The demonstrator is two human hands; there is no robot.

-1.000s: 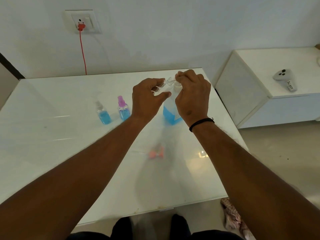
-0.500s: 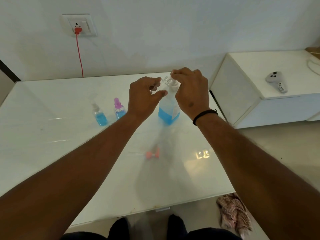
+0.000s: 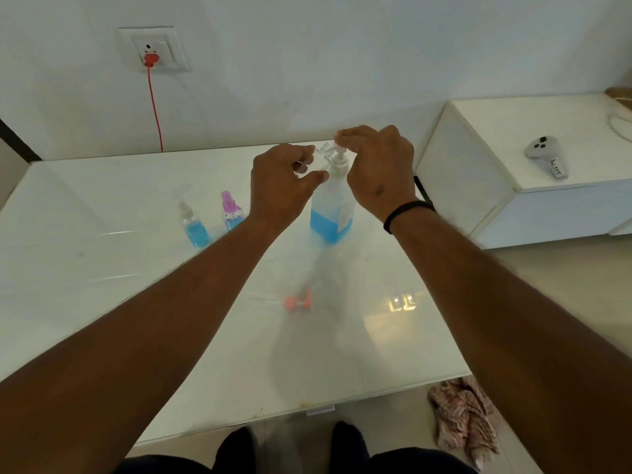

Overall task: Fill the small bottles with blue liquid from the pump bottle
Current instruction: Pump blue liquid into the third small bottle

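Observation:
The pump bottle (image 3: 330, 213) stands upright on the white table (image 3: 102, 285), about a third full of blue liquid. My right hand (image 3: 378, 172) rests on its pump head, fingers curled over the top. My left hand (image 3: 284, 184) holds a small clear bottle (image 3: 307, 165) at the pump's spout, mostly hidden by my fingers. Two small spray bottles with blue liquid stand to the left: one with a clear cap (image 3: 191, 222), one with a pink cap (image 3: 231, 210). A loose pink spray cap (image 3: 299, 301) lies on the table nearer to me.
A red cable (image 3: 155, 104) runs down from a wall socket (image 3: 152, 49). A white cabinet (image 3: 533, 172) at the right carries a grey controller (image 3: 547, 155). A patterned cloth (image 3: 465, 415) lies on the floor by the table's front right corner.
The view has shifted a little; the pump bottle shows more of its body below my hands. Both hands stay at the pump head, the left still holding the small bottle at the spout.

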